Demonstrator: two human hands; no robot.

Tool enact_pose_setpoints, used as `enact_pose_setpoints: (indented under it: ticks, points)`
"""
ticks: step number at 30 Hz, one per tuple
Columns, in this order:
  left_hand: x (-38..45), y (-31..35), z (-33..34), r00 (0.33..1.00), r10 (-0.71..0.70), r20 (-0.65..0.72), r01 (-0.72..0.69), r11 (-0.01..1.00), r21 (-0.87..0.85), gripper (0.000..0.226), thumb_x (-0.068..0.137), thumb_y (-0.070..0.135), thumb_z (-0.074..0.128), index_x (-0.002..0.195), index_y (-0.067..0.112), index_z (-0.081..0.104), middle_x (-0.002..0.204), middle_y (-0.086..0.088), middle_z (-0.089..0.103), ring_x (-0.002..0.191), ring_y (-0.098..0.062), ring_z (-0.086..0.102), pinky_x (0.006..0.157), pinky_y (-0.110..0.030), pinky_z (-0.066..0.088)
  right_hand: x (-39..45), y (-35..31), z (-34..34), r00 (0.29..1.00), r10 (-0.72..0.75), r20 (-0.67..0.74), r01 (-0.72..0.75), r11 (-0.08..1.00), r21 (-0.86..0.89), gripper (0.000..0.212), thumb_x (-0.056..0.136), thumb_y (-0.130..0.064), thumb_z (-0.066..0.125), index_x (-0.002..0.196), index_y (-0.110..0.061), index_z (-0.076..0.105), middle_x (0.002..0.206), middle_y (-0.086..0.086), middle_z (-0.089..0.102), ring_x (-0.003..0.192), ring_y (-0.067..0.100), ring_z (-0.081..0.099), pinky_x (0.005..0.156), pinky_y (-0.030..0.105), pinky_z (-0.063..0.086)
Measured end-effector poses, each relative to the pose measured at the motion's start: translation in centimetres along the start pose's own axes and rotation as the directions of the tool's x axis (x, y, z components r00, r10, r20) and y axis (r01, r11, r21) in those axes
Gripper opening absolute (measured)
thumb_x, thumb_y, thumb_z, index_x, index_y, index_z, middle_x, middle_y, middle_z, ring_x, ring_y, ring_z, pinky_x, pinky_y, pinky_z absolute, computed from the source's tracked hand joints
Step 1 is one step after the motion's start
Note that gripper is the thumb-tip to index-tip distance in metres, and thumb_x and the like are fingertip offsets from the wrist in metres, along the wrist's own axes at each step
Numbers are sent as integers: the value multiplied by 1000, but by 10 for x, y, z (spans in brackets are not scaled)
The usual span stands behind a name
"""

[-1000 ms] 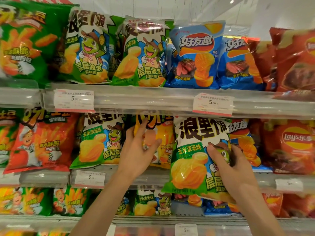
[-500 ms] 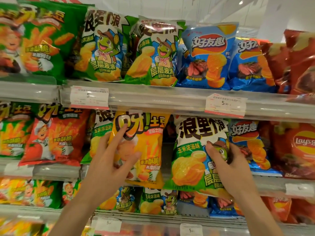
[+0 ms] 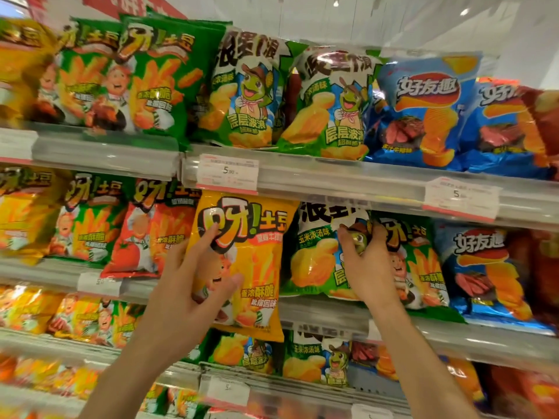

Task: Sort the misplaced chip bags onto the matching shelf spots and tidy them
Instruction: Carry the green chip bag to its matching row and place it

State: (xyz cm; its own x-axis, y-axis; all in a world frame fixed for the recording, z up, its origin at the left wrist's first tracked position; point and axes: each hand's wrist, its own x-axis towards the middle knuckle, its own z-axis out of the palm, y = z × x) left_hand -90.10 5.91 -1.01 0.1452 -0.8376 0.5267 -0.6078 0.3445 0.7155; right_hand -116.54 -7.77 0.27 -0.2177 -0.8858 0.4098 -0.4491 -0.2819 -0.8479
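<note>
My left hand grips a yellow potato-stick bag and holds it in front of the middle shelf, hanging over the shelf's front rail. My right hand is closed on the right side of a green-and-white wavy-chip bag with a frog mascot, which stands on the middle shelf. Just right of that bag, partly behind my hand, stands a green potato-stick bag.
The top shelf carries green potato-stick bags, two frog-mascot bags and blue ridged-chip bags. On the middle shelf, yellow, green and red potato-stick bags stand at the left and a blue bag at the right. Price tags hang on the rails. Lower shelves hold more bags.
My left hand pulled the yellow bag out of the middle shelf and forward. My right hand set the frog bag back onto the shelf. The view shifted left and up.
</note>
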Motion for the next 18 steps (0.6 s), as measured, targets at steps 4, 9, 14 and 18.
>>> enact_pose_setpoints:
  ticks: [4, 9, 14, 18]
  points:
    - [1, -4, 0, 1000, 4, 8, -4, 999, -35, 78, 73, 77, 58, 143, 68, 24, 123, 19, 37, 85, -12, 59, 73, -43, 62, 0, 0, 16, 1000, 1, -18, -1, 999, 32, 78, 100, -45, 56, 158, -9, 19, 157, 12, 40, 143, 30, 40, 111, 37, 37]
    - [2, -6, 1, 1000, 22, 3, -22, 999, -45, 74, 84, 67, 61, 147, 62, 24, 119, 21, 38, 81, 0, 55, 75, -42, 61, -9, 13, 25, 1000, 4, 7, -4, 1000, -16, 82, 100, -49, 49, 161, -9, 11, 165, 13, 27, 150, 29, 30, 115, 36, 31]
    - [3, -4, 5, 1000, 29, 1, -29, 999, -41, 74, 85, 56, 62, 148, 60, 23, 124, 17, 39, 77, 7, 54, 75, -37, 60, -13, 18, 28, 999, -38, -19, 36, 993, -114, 82, 101, -49, 47, 161, -9, 8, 160, 16, 28, 147, 31, 30, 114, 39, 33]
    - [3, -2, 10, 1000, 18, 18, -17, 998, -60, 76, 82, 56, 62, 146, 62, 22, 126, 24, 38, 88, 0, 57, 72, -34, 59, -15, 13, 22, 991, -117, -58, 106, 980, -168, 76, 102, -48, 49, 160, -14, 14, 160, 11, 28, 148, 30, 28, 118, 44, 31]
